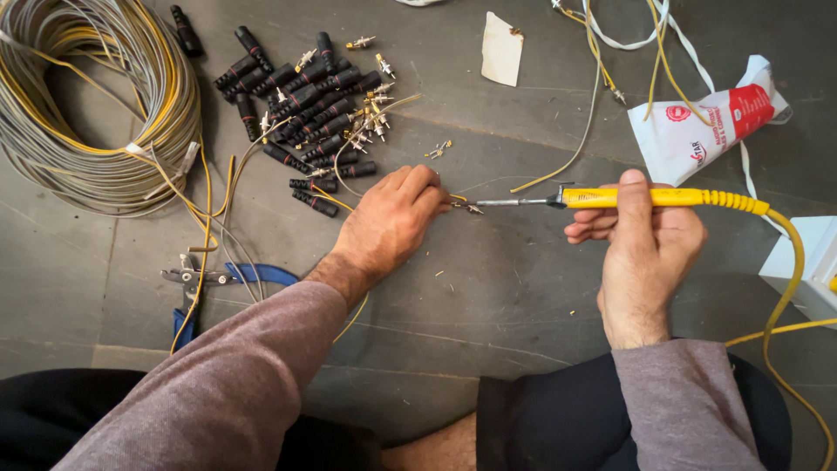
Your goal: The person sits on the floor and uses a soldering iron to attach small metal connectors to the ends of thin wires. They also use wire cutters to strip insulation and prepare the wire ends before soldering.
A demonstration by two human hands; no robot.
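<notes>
Soldering iron meets a small connector

Fingertips of the left hand [388,222] hide most of a tiny metal connector [472,208], pinched at centre; possibly a wire joins it. Right-hand [641,249] fingers wrap the yellow soldering iron [645,198], tip touching the connector. Grey stone floor; cable coil [83,105] at 10 o'clock, black plug shells [305,96] at 11.

crinkled white plastic bag with a red end [706,122] lying top right on the grey floor [488,288], small white paper scrap [502,48] up top
</notes>
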